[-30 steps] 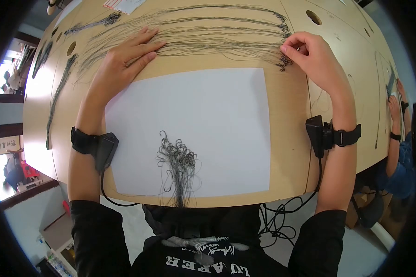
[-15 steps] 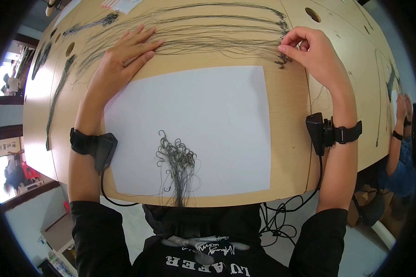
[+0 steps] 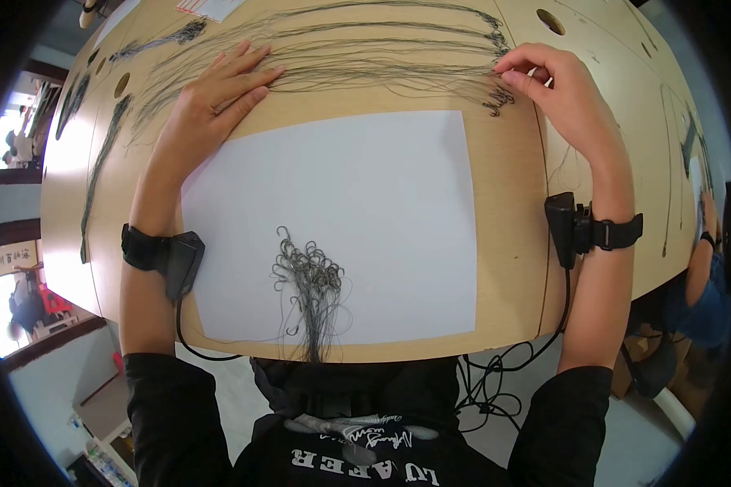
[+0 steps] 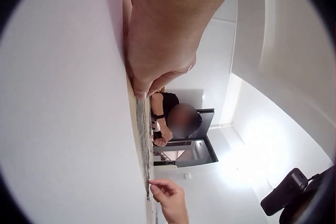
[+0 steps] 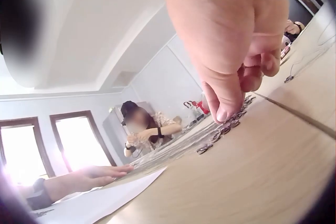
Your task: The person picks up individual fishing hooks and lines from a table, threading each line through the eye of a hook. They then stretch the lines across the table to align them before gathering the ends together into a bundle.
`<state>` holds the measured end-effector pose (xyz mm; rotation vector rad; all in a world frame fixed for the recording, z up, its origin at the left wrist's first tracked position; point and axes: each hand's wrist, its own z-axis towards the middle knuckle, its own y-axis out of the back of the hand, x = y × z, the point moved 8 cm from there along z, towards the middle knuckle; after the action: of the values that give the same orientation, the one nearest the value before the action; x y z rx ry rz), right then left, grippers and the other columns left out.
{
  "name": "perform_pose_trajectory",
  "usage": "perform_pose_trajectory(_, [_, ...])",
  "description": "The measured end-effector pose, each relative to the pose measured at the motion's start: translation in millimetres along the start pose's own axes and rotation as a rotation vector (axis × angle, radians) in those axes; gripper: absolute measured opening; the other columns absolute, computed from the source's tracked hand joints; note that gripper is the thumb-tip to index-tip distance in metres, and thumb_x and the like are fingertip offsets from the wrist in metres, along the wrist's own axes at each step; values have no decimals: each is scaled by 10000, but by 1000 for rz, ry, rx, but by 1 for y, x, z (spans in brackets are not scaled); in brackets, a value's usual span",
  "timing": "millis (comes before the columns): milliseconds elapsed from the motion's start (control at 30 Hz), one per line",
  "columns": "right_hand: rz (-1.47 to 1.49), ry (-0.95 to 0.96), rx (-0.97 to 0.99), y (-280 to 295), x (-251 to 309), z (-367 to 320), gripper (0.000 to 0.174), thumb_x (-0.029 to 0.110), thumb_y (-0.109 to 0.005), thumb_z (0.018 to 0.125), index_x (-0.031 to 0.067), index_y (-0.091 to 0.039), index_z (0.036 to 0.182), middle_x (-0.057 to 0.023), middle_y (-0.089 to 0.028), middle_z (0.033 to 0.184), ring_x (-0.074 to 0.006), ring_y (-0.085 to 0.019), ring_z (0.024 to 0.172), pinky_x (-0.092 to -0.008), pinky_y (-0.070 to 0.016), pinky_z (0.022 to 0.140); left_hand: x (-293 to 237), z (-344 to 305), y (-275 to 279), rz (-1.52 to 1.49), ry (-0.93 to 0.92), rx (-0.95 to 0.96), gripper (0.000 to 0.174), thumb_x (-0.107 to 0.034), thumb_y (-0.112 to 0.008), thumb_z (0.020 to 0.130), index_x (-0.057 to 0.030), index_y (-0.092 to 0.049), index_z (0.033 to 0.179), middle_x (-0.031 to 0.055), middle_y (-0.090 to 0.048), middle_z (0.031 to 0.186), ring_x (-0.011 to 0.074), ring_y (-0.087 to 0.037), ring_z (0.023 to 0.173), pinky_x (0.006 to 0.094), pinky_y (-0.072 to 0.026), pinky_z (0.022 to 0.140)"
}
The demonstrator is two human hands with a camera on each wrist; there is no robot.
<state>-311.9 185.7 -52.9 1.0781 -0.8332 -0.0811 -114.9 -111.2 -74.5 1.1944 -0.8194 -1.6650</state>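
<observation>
In the head view, dark lines with fishhooks (image 3: 499,101) at their right ends lie in long rows across the table. My left hand (image 3: 219,96) rests palm down, fingers extended, on the left part of these lines (image 3: 365,71). At the hook end, the thumb and forefinger of my right hand (image 3: 564,97) come together in a pinch on a fishhook line, the other fingers curled behind. The right wrist view has the thumb (image 5: 223,109) low over the row of hooks (image 5: 218,137). Nearer me, a bunch of hooks (image 3: 309,272) lies on a white paper sheet (image 3: 398,187).
More dark line bundles (image 3: 101,178) lie on the left of the table (image 3: 508,284). A printed paper (image 3: 211,8) sits at the far edge. Cables (image 3: 491,390) hang below the front edge. Another person's arm (image 3: 698,268) is at the right.
My right hand has moved slightly away from me along the row of hooks, leaving more of the nearest hooks in sight. The left hand stays in place on the lines.
</observation>
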Motion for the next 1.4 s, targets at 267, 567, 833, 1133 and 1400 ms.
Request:
perform_pose_trajectory(267, [-74, -86, 68, 1, 12, -5, 175, 182, -756, 896, 18, -727, 949, -27, -676, 792, -111, -538, 694, -283, -464, 659, 0, 0, -1, -14, 20, 6, 319, -199, -649, 998, -148, -707, 1308, 117, -591, 1465, 331, -422, 1471, 433, -332, 1209])
perform_pose_trajectory(567, [-91, -133, 7, 7, 4, -9, 174, 190, -753, 883, 20, -739, 920, -47, -689, 767, -131, -537, 640, -300, -471, 636, -1, -2, -3, -35, 47, 29, 330, -113, -630, 1002, -87, -691, 1326, 114, -571, 1494, 315, -394, 1492, 406, -338, 1203])
perform_pose_trajectory(833, [-132, -198, 24, -6, 19, -6, 159, 187, -746, 877, 30, -746, 903, -66, -733, 816, -160, -654, 710, -301, -516, 684, 1, -3, -3, -76, 71, 32, 327, -109, -628, 1004, -79, -691, 1324, 123, -566, 1497, 313, -385, 1497, 401, -341, 1200])
perform_pose_trajectory(1133, [-157, -207, 64, -10, 18, -7, 167, 181, -704, 912, 15, -718, 931, -93, -745, 855, -217, -688, 765, -323, -528, 698, -1, -4, 0, -56, 58, -3, 315, -185, -650, 1000, -155, -708, 1308, 107, -589, 1470, 318, -433, 1466, 403, -409, 1155])
perform_pose_trajectory(1400, [-207, -143, 84, -18, 22, -13, 204, 196, -539, 1018, 6, -594, 964, -111, -657, 907, -260, -632, 777, -376, -516, 736, -3, -5, 0, -42, 63, -6, 315, -203, -639, 1007, -163, -705, 1313, 106, -584, 1475, 321, -430, 1467, 406, -411, 1152])
